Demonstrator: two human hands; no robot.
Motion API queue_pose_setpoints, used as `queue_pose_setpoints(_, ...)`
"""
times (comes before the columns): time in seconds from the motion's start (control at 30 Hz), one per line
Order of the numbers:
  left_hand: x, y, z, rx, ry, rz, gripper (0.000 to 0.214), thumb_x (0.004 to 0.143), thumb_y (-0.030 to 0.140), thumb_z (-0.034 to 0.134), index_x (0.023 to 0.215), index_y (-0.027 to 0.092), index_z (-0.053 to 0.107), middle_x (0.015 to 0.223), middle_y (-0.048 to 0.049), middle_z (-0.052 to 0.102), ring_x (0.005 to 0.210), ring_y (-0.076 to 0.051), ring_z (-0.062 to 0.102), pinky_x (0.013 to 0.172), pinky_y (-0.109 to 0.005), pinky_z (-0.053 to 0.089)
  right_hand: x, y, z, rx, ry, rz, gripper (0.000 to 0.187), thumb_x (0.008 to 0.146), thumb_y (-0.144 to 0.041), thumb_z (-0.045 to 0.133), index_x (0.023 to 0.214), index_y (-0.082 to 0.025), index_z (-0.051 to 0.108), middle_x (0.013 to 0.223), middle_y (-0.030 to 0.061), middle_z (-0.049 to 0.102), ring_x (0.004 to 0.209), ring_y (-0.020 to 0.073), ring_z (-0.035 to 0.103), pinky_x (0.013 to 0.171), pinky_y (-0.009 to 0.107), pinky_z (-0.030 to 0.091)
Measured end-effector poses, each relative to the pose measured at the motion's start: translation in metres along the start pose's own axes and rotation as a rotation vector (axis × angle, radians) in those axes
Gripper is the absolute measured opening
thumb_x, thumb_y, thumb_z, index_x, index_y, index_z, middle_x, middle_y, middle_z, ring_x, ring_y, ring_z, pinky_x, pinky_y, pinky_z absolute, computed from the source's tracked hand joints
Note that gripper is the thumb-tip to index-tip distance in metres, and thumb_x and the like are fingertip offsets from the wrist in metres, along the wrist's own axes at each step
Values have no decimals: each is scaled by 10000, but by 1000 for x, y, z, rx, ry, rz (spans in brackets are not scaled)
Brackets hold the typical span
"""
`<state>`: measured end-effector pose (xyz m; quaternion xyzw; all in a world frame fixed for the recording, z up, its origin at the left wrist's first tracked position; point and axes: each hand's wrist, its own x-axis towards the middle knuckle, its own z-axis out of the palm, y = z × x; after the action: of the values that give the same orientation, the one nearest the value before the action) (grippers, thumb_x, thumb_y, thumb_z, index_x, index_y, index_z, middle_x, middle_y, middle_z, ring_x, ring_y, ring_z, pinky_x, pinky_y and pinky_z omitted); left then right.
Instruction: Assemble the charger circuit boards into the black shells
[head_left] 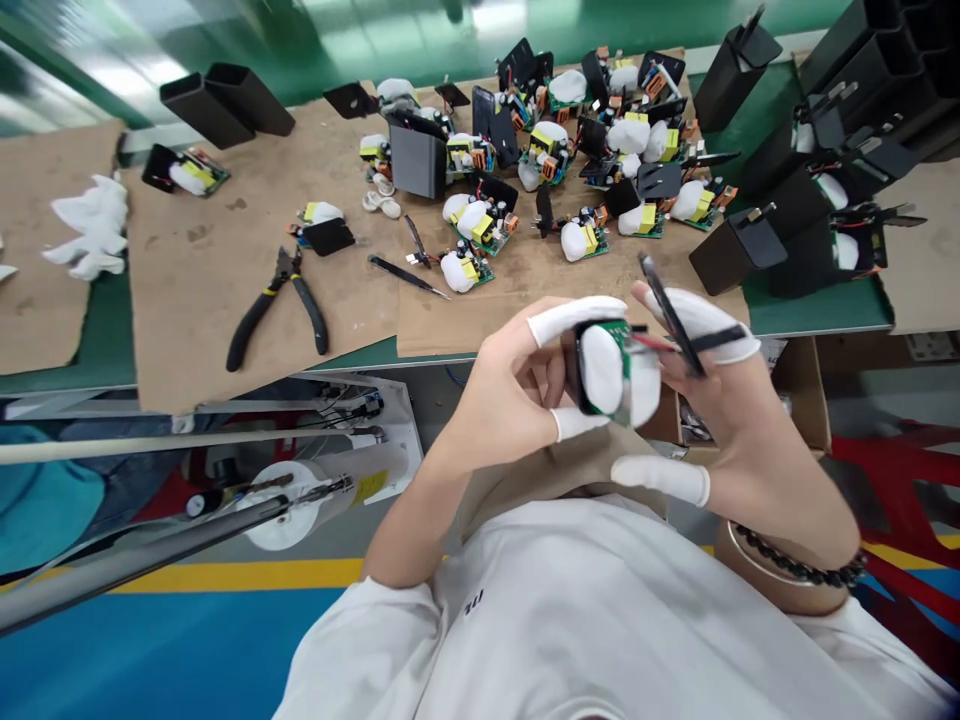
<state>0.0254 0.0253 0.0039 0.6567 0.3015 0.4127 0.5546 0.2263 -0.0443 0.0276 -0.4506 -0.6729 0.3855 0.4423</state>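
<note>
My left hand [517, 385], with white finger cots on thumb and index finger, grips a black adapter housing [576, 370] from its left side. A green circuit board [621, 345] with white padding lumps [602, 368] sticks out of the housing's open end. Red and black wires link the board to a black plug cap [675, 318] with a prong. That cap sits tilted among the fingers of my right hand [724, 375], the prong lying across a white finger cot. The right thumb is spread away below. How deep the board sits is hidden.
Several wired circuit boards [476, 222] cover the bench's cardboard [352, 320]. Cutting pliers [277, 305] and tweezers [409, 277] lie to the left. Black housings [739, 250] stand at right, others [225, 105] at the back left. An open carton [802, 390] is below the bench.
</note>
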Motion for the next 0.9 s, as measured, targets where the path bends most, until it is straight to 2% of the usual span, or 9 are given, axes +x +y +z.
queue_pose_setpoints(0.13, 16, -33, 9, -36, 221, -132, 762, 656, 315, 929, 1348, 222, 623, 1207, -66, 710, 723, -149, 670, 651, -302, 599, -1, 27, 24, 58, 332, 20, 760, 848, -207, 817, 1502, -412, 491, 1608, 59, 540, 1384, 259, 646, 1083, 399, 620)
queue_pose_setpoints(0.2, 26, -48, 12, 2, 285, -169, 758, 654, 241, 889, 1357, 212, 607, 1158, -60, 712, 614, -98, 601, 602, -278, 568, 5, 40, 35, -45, 430, -14, 692, 860, -205, 801, 1477, -370, 535, 1563, 78, 592, 1362, 275, 663, 1079, 421, 622)
queue_pose_setpoints(0.3, 37, -58, 13, 72, 288, -177, 727, 654, 141, 810, 1350, 208, 608, 1085, -45, 706, 559, -70, 552, 551, -242, 516, 20, 56, 44, -315, 492, -128, 586, 887, -225, 772, 1444, -300, 609, 1516, 101, 640, 1379, 310, 647, 1105, 465, 608)
queue_pose_setpoints(0.43, 39, -56, 11, 92, 261, -180, 757, 626, 53, 708, 1360, 193, 591, 1075, -45, 700, 568, -72, 561, 539, -222, 513, 36, 61, 48, -587, 521, -236, 481, 944, -232, 707, 1419, -275, 648, 1445, 99, 696, 1278, 288, 719, 1047, 401, 643)
queue_pose_setpoints(0.57, 37, -55, 10, 76, 233, -166, 775, 591, -8, 604, 1342, 179, 609, 1107, -55, 700, 580, -68, 568, 539, -210, 507, 41, 59, 55, -677, 544, -253, 472, 947, -229, 705, 1414, -262, 652, 1390, 104, 731, 1201, 263, 759, 991, 341, 658)
queue_pose_setpoints(0.63, 36, -59, 9, 59, 213, -143, 773, 602, 3, 607, 1351, 190, 615, 1117, -54, 704, 597, -72, 575, 551, -213, 511, 41, 59, 56, -643, 548, -265, 488, 939, -212, 707, 1421, -262, 646, 1368, 93, 745, 1185, 255, 766, 988, 338, 658)
queue_pose_setpoints(0.73, 33, -65, 6, -21, 165, -54, 753, 625, 78, 704, 1363, 207, 621, 1173, -68, 707, 588, -68, 551, 529, -220, 495, 38, 57, 51, -492, 516, -296, 605, 876, -230, 779, 1457, -276, 615, 1371, 75, 744, 1208, 272, 753, 1028, 396, 649)
queue_pose_setpoints(0.83, 28, -64, 0, -94, 105, 24, 716, 636, 154, 782, 1337, 203, 646, 1253, -90, 701, 631, -83, 577, 538, -224, 506, 33, 51, 36, -325, 325, -271, 711, 791, -242, 858, 1454, -314, 613, 1396, 54, 729, 1270, 295, 719, 1096, 466, 613)
queue_pose_setpoints(0.9, 23, -59, -5, -79, 60, 63, 682, 664, 162, 787, 1333, 218, 663, 1294, -87, 696, 755, -129, 648, 581, -222, 530, 29, 46, 27, -260, 244, -257, 728, 752, -221, 883, 1427, -337, 637, 1415, 48, 719, 1277, 305, 713, 1108, 481, 606)
